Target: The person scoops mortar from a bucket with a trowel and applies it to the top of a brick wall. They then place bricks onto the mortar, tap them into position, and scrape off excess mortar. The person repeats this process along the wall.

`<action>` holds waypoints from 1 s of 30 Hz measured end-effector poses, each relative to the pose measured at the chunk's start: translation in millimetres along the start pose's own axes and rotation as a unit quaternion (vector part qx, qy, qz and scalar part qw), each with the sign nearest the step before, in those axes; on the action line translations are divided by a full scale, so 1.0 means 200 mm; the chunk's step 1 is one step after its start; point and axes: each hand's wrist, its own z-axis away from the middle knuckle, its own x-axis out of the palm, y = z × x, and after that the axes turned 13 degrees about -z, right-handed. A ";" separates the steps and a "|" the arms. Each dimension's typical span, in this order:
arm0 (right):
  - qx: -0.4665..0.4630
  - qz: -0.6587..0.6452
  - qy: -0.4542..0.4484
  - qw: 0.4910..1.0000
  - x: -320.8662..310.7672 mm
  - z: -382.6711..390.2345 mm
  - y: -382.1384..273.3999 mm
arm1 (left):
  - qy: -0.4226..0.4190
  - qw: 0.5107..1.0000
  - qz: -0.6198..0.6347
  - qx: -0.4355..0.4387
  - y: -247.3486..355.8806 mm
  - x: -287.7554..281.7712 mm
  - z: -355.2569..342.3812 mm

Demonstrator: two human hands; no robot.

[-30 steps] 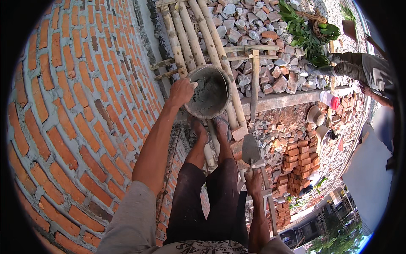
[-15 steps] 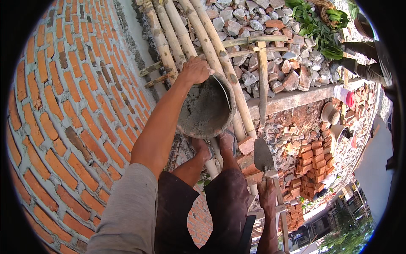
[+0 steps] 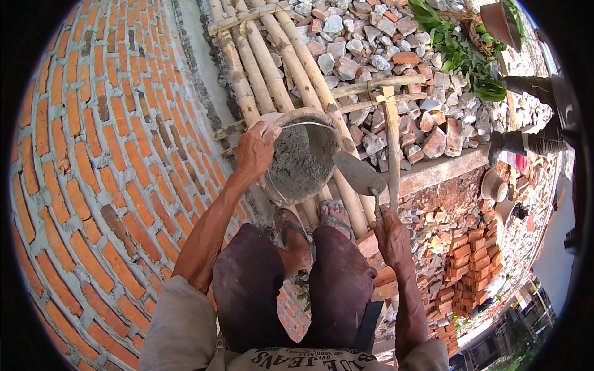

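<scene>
Up comes the bucket [image 3: 301,157] of grey mortar, higher than a moment ago, left hand [image 3: 255,150] fingers curled over its rim, while the right hand [image 3: 390,235], fist closed on the handle, swings the trowel [image 3: 360,174] to its lip, ready to scoop beside the brick wall [image 3: 93,161].

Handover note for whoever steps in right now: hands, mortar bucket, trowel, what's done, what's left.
Left hand: grips the rim of the mortar bucket, tilted, raised in front of the brick wall.
Right hand: holds the trowel, blade tip at the bucket's mouth.
Person stands on bamboo scaffolding poles, rubble below.
Done: bucket in hand, wet mortar inside.
Left: no mortar visible on the blade; scooping and laying not yet done.
</scene>
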 end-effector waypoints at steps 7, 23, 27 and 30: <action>-0.028 0.116 -0.064 0.991 0.35 -0.71 0.07 | 0.127 0.989 -0.020 -0.073 -0.10 -0.04 -0.32; -0.315 0.314 -0.174 0.879 0.86 -1.57 -0.17 | 0.171 0.961 -0.026 0.217 -0.25 -0.09 -0.49; -0.348 0.349 -0.132 0.860 0.87 -1.31 -0.08 | 0.099 0.990 0.002 0.098 -0.21 -0.12 -0.46; -0.311 0.374 -0.066 0.871 0.78 -1.15 -0.02 | 0.163 0.977 0.004 0.135 -0.11 -0.09 -0.37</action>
